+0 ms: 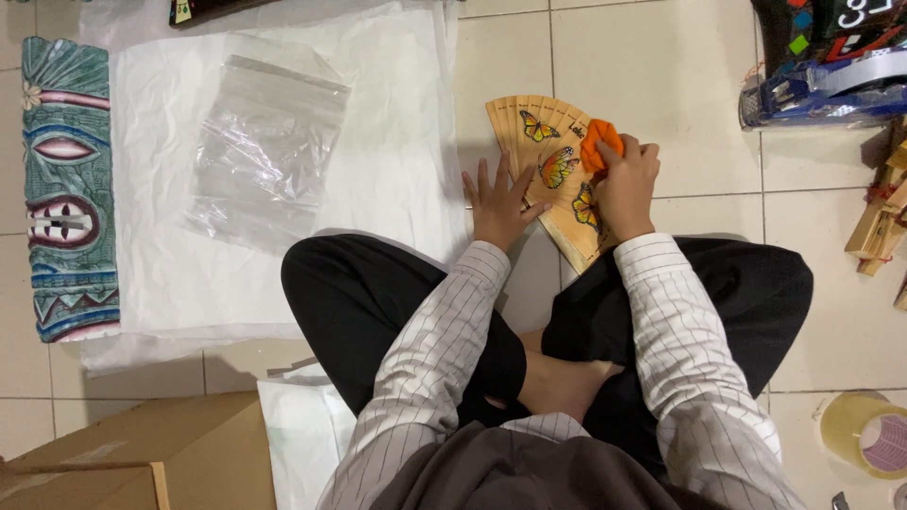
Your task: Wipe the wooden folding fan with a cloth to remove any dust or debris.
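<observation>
A wooden fan [535,142] painted with orange butterflies lies spread open on the tiled floor in front of my crossed legs. My left hand [499,201] rests flat on its lower left part, fingers apart. My right hand [625,185] grips an orange cloth [601,143] and presses it on the fan's right side. The fan's lower right edge is hidden under that hand.
White paper sheets [397,161] cover the floor to the left, with a clear zip bag [266,142] on them. A carved painted mask [68,189] lies at far left. A cardboard box [142,458] sits bottom left, tape rolls [864,430] bottom right, wooden pieces [881,222] at right.
</observation>
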